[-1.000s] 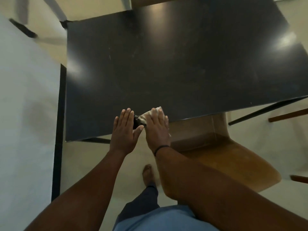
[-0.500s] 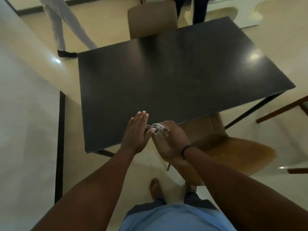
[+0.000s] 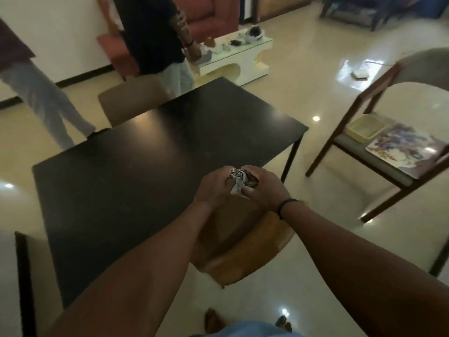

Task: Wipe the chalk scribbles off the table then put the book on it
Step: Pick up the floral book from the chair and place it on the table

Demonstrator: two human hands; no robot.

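The black table (image 3: 150,161) fills the middle of the view, and its dark top shows no chalk marks that I can make out. A crumpled greyish cloth (image 3: 239,183) is bunched between both hands, just off the table's near right edge. My left hand (image 3: 213,188) grips the cloth from the left, and my right hand (image 3: 262,190), with a dark band at the wrist, grips it from the right. The book (image 3: 408,149), with a colourful cover, lies flat on the seat of a wooden chair at the right.
A tan chair (image 3: 245,249) stands under my hands, tucked at the table's near side. Another tan chair (image 3: 128,103) sits at the far side. Two people (image 3: 150,37) stand beyond the table. A pale tray (image 3: 364,128) lies beside the book. A white low table (image 3: 233,59) stands behind.
My hands lifted off the table edge and came together, bunching the cloth between them. My head rose, bringing the room and the chair with the book into view.
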